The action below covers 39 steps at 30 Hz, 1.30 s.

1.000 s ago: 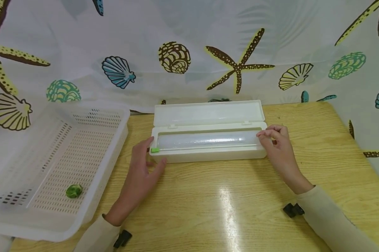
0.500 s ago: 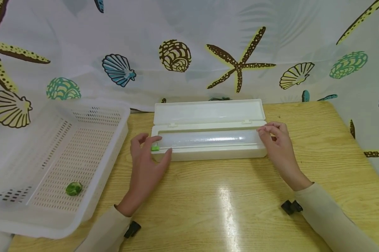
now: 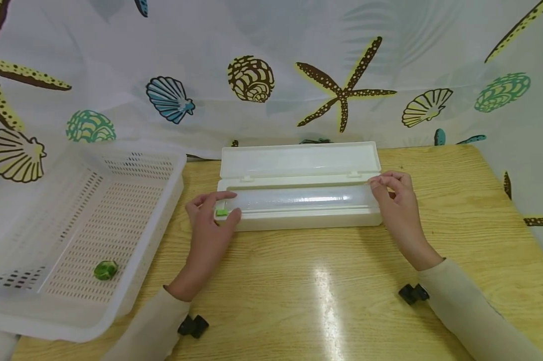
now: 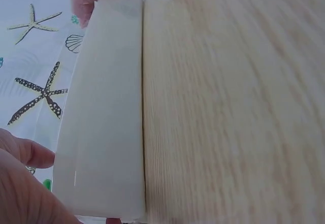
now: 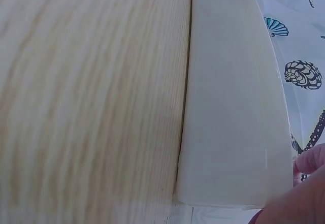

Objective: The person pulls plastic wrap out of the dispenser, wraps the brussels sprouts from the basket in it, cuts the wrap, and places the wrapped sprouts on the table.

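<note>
A long white cling film dispenser (image 3: pixel 307 221) lies across the table with its lid (image 3: pixel 298 159) raised at the back. Inside is a roll of clear cling film (image 3: pixel 294 197). A small green slider (image 3: pixel 221 212) sits at the left end of the front rail. My left hand (image 3: pixel 208 228) is over that end, index finger above the roll and thumb near the front edge, with a gap between their tips. At the right end, my right hand (image 3: pixel 399 215) brings thumb and index finger together on the film's edge. The wrist views show mainly the dispenser's front wall (image 4: pixel 101 112).
A white perforated basket (image 3: pixel 163 230) stands at the left, with a small green leafy vegetable (image 3: pixel 106 270) in it. Behind the wooden table (image 3: pixel 289 291) hangs a white curtain (image 3: pixel 298 30) printed with shells and starfish.
My left hand has moved from the dispenser's left edge to the right, over the roll's left end, and its thumb and index finger have drawn slightly closer. The right hand stays nearly in place.
</note>
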Available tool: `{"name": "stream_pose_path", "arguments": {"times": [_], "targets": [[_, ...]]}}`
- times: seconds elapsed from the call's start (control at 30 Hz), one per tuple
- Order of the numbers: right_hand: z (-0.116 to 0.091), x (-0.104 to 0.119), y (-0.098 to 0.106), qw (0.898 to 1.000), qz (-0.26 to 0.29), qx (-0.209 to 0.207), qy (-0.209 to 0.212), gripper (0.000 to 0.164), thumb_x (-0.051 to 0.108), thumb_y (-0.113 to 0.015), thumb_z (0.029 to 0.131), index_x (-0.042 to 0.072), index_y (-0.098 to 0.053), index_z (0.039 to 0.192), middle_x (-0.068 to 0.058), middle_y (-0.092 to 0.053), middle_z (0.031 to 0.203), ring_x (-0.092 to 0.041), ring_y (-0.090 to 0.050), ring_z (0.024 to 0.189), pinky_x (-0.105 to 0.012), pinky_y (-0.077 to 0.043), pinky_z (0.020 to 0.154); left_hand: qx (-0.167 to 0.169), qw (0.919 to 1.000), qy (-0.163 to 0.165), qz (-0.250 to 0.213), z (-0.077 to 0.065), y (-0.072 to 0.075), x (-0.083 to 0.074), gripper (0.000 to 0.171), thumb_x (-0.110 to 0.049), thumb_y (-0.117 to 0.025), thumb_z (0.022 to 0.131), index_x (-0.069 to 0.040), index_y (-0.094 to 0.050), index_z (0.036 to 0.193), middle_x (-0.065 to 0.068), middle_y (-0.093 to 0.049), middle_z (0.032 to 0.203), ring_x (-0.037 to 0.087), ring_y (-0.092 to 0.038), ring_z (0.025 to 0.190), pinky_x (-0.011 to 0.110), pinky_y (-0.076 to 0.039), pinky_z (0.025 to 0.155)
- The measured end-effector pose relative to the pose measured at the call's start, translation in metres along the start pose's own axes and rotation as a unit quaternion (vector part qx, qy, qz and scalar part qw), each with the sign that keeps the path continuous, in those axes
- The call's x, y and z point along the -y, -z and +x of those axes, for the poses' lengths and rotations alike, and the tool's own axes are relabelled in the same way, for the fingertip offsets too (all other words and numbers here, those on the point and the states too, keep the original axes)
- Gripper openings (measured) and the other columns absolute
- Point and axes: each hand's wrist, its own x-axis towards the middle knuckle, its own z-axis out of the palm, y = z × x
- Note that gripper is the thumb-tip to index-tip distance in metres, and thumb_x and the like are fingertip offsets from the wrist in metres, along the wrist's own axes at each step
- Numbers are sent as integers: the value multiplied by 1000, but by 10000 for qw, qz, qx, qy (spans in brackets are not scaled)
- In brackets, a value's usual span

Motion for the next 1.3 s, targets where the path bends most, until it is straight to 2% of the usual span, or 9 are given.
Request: {"name": "stream_pose_path", "arguments": {"times": [0.13, 0.27, 0.4, 0.63, 0.9, 1.07, 1.2, 1.3], "targets": [[1, 0, -1, 9999, -50, -57, -97, 39, 26, -56, 116, -8, -69, 129, -7, -43, 142, -16, -41, 131, -30, -36, 101, 74, 9992, 166, -357, 1, 0, -1, 26, -12, -67, 106, -9, -71, 132, 17, -28, 150, 18, -39, 109, 34, -38, 82], [2, -1, -2, 9998, -57, -100, -144, 40, 28, -56, 116, -8, -69, 127, -6, -43, 142, -15, -41, 130, -30, -36, 101, -7, 9992, 127, -392, 2, -1, -2, 19, -14, -67, 108, -6, -72, 125, 15, -30, 144, 21, -39, 112, 35, -38, 82], [2, -2, -1, 9999, 7, -100, -99, 41, 29, -58, 116, -9, -69, 126, -4, -44, 139, -15, -42, 128, -29, -36, 101, -230, 9995, 53, -191, 3, -3, -3, 16, -15, -69, 108, -2, -73, 117, 16, -32, 137, 25, -40, 114, 37, -40, 86], [1, -2, 1, 9999, 29, -89, 41, 40, 28, -58, 115, -9, -70, 125, -4, -45, 137, -14, -43, 128, -30, -38, 101, -438, 9988, -74, 224, 6, -4, -10, 18, -12, -70, 108, 5, -75, 112, 19, -36, 130, 34, -38, 123, 47, -39, 103], [1, -7, 5, 9997, -173, 92, 134, 36, 28, -59, 115, -2, -71, 130, -7, -47, 141, -18, -44, 134, -33, -39, 103, -508, 9984, -38, 245, 9, -4, -9, 18, -10, -69, 109, 6, -75, 115, 18, -38, 129, 35, -39, 125, 48, -39, 105], [0, -10, 9, 9982, -278, 429, 312, 34, 19, -67, 108, 1, -70, 137, -11, -42, 152, -26, -39, 143, -43, -35, 108, -587, 9981, -71, 152, 10, -4, -7, 18, -9, -68, 109, 6, -74, 116, 17, -41, 127, 33, -41, 122, 44, -39, 100], [-1, -10, 12, 9964, -323, 667, 404, 36, 15, -72, 104, -1, -70, 135, -14, -33, 159, -31, -31, 149, -57, -30, 117, -642, 9978, -115, 106, 13, -4, -7, 19, -11, -69, 109, 7, -74, 116, 17, -43, 126, 32, -43, 118, 41, -38, 96], [-1, -11, 14, 9952, -415, 783, 411, 35, 14, -72, 101, -2, -71, 132, -14, -28, 163, -32, -26, 150, -63, -28, 119, -628, 9979, -151, 90, 15, -4, -7, 21, -12, -69, 109, 7, -74, 116, 16, -44, 125, 32, -44, 119, 40, -38, 96]]}}
